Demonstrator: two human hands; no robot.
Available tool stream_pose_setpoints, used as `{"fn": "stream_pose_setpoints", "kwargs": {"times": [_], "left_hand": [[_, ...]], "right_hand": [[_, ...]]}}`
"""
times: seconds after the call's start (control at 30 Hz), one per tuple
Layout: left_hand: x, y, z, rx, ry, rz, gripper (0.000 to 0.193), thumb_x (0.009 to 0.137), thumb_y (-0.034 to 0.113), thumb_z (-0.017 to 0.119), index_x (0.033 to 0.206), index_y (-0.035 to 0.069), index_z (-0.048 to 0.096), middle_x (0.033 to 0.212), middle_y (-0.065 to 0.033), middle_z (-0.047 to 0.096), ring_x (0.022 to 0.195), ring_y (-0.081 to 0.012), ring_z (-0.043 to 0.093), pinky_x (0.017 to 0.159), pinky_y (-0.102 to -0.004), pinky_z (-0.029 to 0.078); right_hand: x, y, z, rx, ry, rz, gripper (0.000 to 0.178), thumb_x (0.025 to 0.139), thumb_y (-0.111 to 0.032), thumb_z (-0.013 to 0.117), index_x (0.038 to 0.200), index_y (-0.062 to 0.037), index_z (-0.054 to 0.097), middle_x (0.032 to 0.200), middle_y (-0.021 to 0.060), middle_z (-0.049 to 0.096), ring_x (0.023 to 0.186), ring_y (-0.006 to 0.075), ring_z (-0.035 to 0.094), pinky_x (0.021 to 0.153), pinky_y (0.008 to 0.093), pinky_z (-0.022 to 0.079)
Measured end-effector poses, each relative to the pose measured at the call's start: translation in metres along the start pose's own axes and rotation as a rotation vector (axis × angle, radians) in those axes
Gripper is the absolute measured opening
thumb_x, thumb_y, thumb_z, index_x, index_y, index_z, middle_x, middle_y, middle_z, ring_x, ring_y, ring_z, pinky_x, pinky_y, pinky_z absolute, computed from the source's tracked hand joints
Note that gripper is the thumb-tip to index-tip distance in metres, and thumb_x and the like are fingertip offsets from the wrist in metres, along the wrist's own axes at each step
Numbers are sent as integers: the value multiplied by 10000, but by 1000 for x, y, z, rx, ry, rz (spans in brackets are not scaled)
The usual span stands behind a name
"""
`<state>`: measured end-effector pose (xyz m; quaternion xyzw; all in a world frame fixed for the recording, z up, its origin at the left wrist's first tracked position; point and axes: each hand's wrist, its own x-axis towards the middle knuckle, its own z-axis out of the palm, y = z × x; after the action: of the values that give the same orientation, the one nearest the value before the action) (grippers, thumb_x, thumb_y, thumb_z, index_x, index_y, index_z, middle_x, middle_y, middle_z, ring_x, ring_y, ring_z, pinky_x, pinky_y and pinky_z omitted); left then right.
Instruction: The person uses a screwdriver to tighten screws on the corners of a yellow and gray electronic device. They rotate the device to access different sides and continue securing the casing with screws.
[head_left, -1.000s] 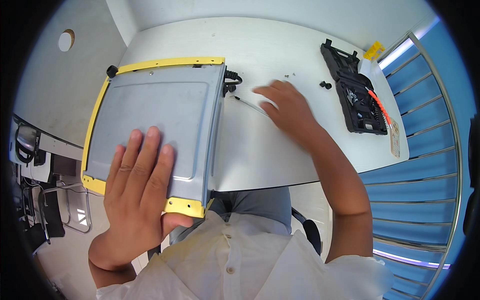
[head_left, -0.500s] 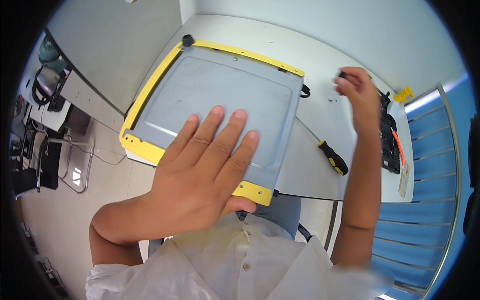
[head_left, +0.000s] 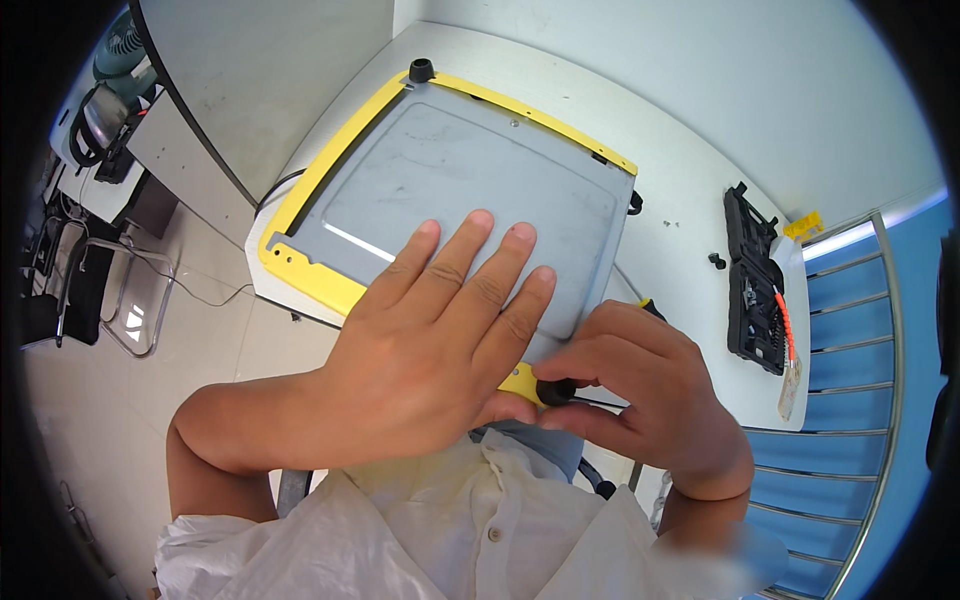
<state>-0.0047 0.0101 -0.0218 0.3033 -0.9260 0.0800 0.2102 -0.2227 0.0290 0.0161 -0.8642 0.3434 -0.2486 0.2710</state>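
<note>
A grey metal panel [head_left: 470, 170] with a yellow frame [head_left: 345, 150] lies on the table and reaches over its front edge. My left hand [head_left: 420, 340] rests flat on the panel, fingers spread, with the thumb at the front yellow strip. At the near right corner, my right hand [head_left: 640, 380] pinches a round black rubber foot [head_left: 556, 391] against the yellow strip. A similar black foot [head_left: 421, 70] stands on the far left corner. Beyond my right hand, a screwdriver [head_left: 650, 308] is mostly hidden.
An open black tool case [head_left: 750, 290] lies at the table's right, with an orange flexible shaft [head_left: 785, 318] on it. Beside it are small black pieces [head_left: 717, 261]. Tiny screws [head_left: 670, 224] lie on the white tabletop. A metal rail [head_left: 885, 330] runs past the right side.
My right hand has come from the table's right side to the panel's near right corner with the black foot. My left hand still lies on the panel. The view has shifted slightly.
</note>
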Motion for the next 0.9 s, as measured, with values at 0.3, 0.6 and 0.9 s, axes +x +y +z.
{"fn": "stream_pose_setpoints", "kwargs": {"times": [0.3,0.6,0.9], "left_hand": [[2,-1,0,7,-9,6,717,928,585,374,1256,-22,570,1347,-242,511,1265,-421,478,1053,-494,347],[7,-1,-5,29,-73,33,762,949,610,317,1230,-51,573,1295,-279,540,1226,-456,506,1043,-508,363],[8,-1,-5,39,-126,23,800,947,635,279,1252,-49,561,1303,-286,536,1257,-454,483,1049,-505,358]], "right_hand": [[2,-2,-1,-55,-18,-4,366,731,-154,773,1042,-59,604,827,79,526,740,266,540,647,359,451],[-117,56,-18,-412,556,568,542,722,-302,784,1164,-51,597,1041,106,584,952,247,575,834,353,452],[-183,125,35,-574,545,830,487,774,-85,674,1247,-42,564,1122,145,581,1023,312,506,922,399,414]]}}
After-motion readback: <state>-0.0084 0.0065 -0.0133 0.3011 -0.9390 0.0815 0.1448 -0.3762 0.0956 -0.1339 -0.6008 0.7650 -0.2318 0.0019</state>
